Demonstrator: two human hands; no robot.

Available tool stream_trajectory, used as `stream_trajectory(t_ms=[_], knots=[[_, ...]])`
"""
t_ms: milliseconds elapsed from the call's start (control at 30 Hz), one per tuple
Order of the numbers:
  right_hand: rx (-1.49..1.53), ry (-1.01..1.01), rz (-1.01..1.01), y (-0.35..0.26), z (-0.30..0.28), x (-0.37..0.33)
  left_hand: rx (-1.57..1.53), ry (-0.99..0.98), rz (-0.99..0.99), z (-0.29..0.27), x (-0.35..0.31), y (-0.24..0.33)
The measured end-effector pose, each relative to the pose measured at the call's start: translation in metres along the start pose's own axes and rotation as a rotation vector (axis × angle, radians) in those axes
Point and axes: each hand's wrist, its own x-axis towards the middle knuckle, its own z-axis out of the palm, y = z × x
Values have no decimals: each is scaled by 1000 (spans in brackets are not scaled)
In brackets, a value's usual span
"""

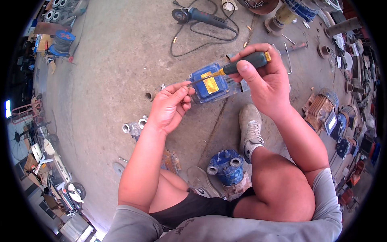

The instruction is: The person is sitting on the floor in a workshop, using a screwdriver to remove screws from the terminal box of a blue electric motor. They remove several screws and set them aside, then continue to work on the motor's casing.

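Observation:
My right hand (271, 82) is closed round the dark green handle of a screwdriver (246, 63) with yellow ends. Its thin shaft slants down to the left, above a blue box-like cover (221, 86) that bears a yellow label (210, 84). At the shaft's tip, the thumb and fingers of my left hand (171, 105) are pinched together. Whether a small screw is also between those fingers cannot be made out. The blue cover lies on the floor beyond my shoes, with screw heads at its corners and some clear wrapping around it.
An angle grinder (203, 18) with a looped black cord lies on the concrete ahead. Between my legs stands a blue metal housing (226, 167) with round ports. Another ported metal part (135, 128) sits beneath my left forearm. Motors (322, 105) and metal parts crowd the right side.

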Motion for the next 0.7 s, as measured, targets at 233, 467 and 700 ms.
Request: stream_trajectory(t_ms=[233, 467, 700], knots=[[-3, -4, -24, 2, -2, 3, -62, -30, 0, 0, 5, -2], [11, -59, -36, 5, -5, 5, 0, -27, 7, -4, 5, 1], [12, -164, -10, 10, -7, 8, 313, 96, 46, -9, 7, 4]])
